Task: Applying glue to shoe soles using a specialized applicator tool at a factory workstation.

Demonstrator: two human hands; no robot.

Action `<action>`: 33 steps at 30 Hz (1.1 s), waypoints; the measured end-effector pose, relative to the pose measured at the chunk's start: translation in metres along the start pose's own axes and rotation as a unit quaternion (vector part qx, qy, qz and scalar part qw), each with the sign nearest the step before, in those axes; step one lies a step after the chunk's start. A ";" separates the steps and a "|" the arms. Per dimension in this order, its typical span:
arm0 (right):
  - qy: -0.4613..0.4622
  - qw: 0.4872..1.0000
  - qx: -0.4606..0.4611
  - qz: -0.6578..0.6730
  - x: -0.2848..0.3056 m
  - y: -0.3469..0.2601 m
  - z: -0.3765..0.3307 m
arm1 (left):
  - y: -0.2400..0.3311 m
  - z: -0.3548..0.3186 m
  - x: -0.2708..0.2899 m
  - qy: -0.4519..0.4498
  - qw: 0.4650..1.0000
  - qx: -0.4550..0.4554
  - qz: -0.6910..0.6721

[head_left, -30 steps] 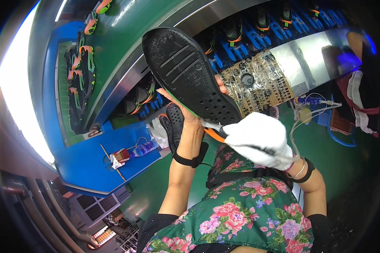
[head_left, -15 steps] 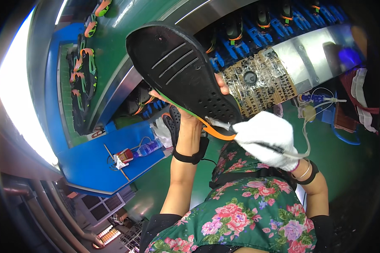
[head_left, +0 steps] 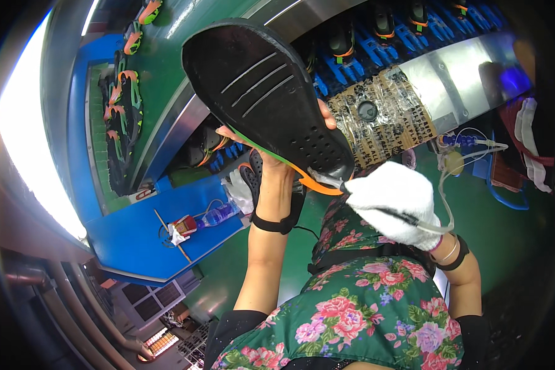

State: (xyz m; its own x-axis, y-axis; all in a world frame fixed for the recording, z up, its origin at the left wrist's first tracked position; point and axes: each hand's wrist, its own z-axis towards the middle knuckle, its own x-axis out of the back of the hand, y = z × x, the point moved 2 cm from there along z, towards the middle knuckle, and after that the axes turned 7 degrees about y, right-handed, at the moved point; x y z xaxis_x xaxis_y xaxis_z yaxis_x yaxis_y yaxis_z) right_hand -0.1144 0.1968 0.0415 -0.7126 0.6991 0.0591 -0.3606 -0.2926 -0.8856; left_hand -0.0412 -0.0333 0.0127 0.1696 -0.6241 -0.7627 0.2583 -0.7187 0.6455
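My bare left hand [head_left: 276, 165] grips a large black shoe sole [head_left: 259, 92] from beneath, its fingertips curling over the far right edge. The sole's inner face is turned up, with three slots at the wide end and small holes near the heel; green and orange trim runs along its side. My right hand [head_left: 393, 203], in a white knitted glove, is closed around a brush [head_left: 328, 179] fed by a thin clear tube [head_left: 435, 228]. Its pale bristles touch the sole's heel end, near the orange rim. The brush handle is mostly hidden in the glove.
A metal ledge with a taped cardboard sheet [head_left: 385, 123] lies beyond my right hand. Behind it, shoe parts ride on blue holders [head_left: 376, 52]. At left, a blue table [head_left: 135, 237] bears a plastic bottle [head_left: 219, 216]; more soles [head_left: 120, 123] lie on a green belt.
The sole has shifted slightly up and left, turning a little. The brush tip has slid a short way right along the heel, and my gloved right hand has moved slightly right.
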 end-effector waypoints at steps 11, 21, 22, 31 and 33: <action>-0.023 1.000 0.015 0.013 -0.003 -0.007 -0.007 | -0.005 0.003 0.012 0.031 0.999 0.014 -0.009; 0.018 1.000 -0.024 0.003 -0.005 -0.009 -0.009 | -0.015 0.007 0.008 0.073 0.997 0.016 -0.008; 0.014 0.999 -0.033 0.012 -0.005 -0.010 -0.009 | -0.016 0.007 0.007 0.083 0.996 0.017 -0.010; 0.050 0.997 -0.053 -0.027 0.008 0.002 -0.020 | -0.020 0.005 0.004 0.059 0.998 0.021 -0.023; 0.048 0.996 -0.046 -0.052 0.008 0.001 -0.022 | -0.020 0.006 0.004 0.046 0.999 0.017 -0.022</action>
State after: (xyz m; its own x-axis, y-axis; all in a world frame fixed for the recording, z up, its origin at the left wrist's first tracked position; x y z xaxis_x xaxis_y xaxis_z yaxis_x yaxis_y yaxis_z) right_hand -0.1076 0.2163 0.0313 -0.6114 0.7833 0.1121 -0.3699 -0.1577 -0.9156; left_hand -0.0510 -0.0231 -0.0034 0.2468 -0.5624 -0.7892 0.2354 -0.7552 0.6118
